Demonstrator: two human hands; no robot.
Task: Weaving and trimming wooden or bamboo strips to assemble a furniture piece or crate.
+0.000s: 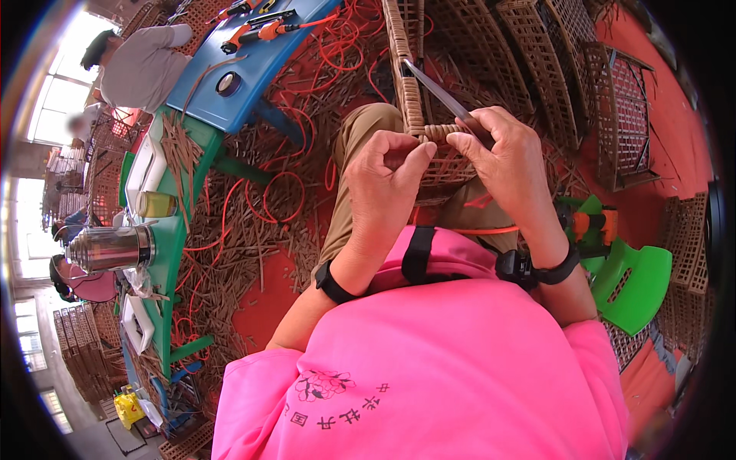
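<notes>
Between my knees stands a woven wicker basket [412, 92] with a wrapped brown rim, its corner towards me. The thumb and forefinger of my left hand [387, 188] pinch together at this corner; whatever lies between them is too small to make out. My right hand [510, 157] is closed round a knife [438, 93] with a long narrow blade that slants up and left, its tip by the basket's far rim. Most of the handle is hidden in my palm. My right thumb rests by the wrapped rim next to my left fingertips.
Cut wicker strips and a red air hose [285, 195] cover the floor at left. A blue table [203, 96] carries orange-and-black power tools [264, 32]. A green table [165, 264] holds a metal flask [115, 249]. Woven panels [625, 115] and a green stool [632, 287] stand right.
</notes>
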